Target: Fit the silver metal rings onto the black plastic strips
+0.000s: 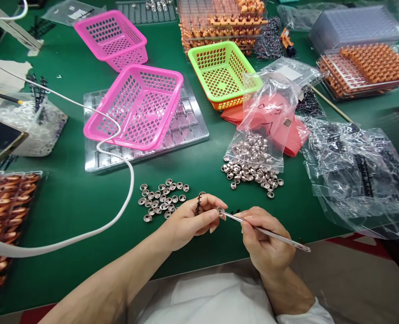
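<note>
My left hand [190, 220] pinches a small metal cup [220, 210] between thumb and forefinger and also holds a short black toothed strip [198, 203] that stands up behind the fingers. My right hand [265, 240] grips thin metal tweezers [270, 233], whose tip touches the cup in my left hand. Just left of my hands a cluster of loose metal cups [162, 200] lies on the green mat. A larger heap of cups [251, 171] spills from an open clear bag [266, 117] ahead of my right hand.
Two pink baskets [141, 105] [113, 38], one on a metal tray [189, 130], and a green basket [219, 72] stand farther back. Racks of orange parts [368, 67] are at the back right, another tray [3, 216] at left. A white cable [118, 211] loops across the mat. Crumpled clear bags [354, 175] lie right.
</note>
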`<action>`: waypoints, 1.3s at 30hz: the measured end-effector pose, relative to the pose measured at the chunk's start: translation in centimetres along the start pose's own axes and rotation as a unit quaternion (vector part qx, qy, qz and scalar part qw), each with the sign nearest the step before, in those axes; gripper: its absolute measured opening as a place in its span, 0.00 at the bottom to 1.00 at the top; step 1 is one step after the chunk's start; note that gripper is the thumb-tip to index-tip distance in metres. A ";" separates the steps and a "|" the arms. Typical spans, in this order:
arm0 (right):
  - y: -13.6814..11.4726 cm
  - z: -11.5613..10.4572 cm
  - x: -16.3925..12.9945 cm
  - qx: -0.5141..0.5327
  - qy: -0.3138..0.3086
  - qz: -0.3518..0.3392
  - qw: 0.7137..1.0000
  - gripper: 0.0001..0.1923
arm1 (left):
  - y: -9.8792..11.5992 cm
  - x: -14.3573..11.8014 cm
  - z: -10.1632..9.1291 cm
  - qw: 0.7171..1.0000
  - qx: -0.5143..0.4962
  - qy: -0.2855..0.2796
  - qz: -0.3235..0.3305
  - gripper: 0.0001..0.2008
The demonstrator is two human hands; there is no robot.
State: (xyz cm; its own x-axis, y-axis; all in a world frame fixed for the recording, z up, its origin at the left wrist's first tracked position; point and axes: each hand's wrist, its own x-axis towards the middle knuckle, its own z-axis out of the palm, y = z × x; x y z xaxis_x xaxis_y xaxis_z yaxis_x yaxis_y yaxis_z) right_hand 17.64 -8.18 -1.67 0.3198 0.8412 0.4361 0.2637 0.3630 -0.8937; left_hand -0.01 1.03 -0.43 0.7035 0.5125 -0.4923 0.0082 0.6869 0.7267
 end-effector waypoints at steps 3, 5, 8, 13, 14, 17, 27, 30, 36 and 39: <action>0.0 0.0 0.0 0.005 0.004 -0.001 1.000 0.21 | 0.0 0.0 -0.1 1.000 0.016 -0.006 -0.006 0.19; 0.0 -0.1 0.0 0.003 0.001 -0.003 1.000 0.21 | 0.0 0.0 0.0 1.000 0.016 -0.001 -0.009 0.20; -0.1 0.0 0.2 -0.002 -0.006 -0.004 1.000 0.20 | 0.1 0.1 0.3 1.000 -0.003 0.010 -0.010 0.20; -0.1 0.1 0.3 -0.007 0.000 -0.001 1.000 0.19 | 0.2 0.1 0.5 1.000 -0.015 0.016 -0.012 0.21; -0.2 0.1 0.3 -0.007 0.002 0.000 1.000 0.18 | 0.2 0.1 0.5 1.000 -0.014 0.018 -0.013 0.21; -0.2 0.2 0.3 -0.012 0.005 -0.001 1.000 0.18 | 0.2 0.1 0.5 1.000 -0.008 0.021 -0.012 0.21; -0.2 0.1 0.3 -0.038 0.006 0.004 0.999 0.16 | 0.1 0.0 0.5 1.000 0.023 0.018 0.007 0.19; -0.2 0.1 0.3 -0.039 0.007 -0.005 0.999 0.17 | 0.1 -0.1 0.5 0.999 0.027 0.016 0.005 0.19; -0.2 0.2 0.2 -0.035 0.004 0.008 0.999 0.16 | 0.2 0.0 0.5 0.999 0.028 0.016 0.004 0.19; -0.1 0.2 0.2 -0.036 0.003 0.003 0.999 0.17 | 0.3 0.0 0.5 1.000 0.025 0.019 0.002 0.19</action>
State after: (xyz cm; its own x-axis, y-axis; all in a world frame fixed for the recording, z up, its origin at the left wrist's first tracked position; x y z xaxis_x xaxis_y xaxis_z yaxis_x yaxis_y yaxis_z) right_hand 17.53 -7.98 -1.47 0.3270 0.8408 0.4315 0.3273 0.3275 -0.8863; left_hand 0.36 0.95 0.07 0.6767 0.5349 -0.5059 0.0413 0.6585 0.7514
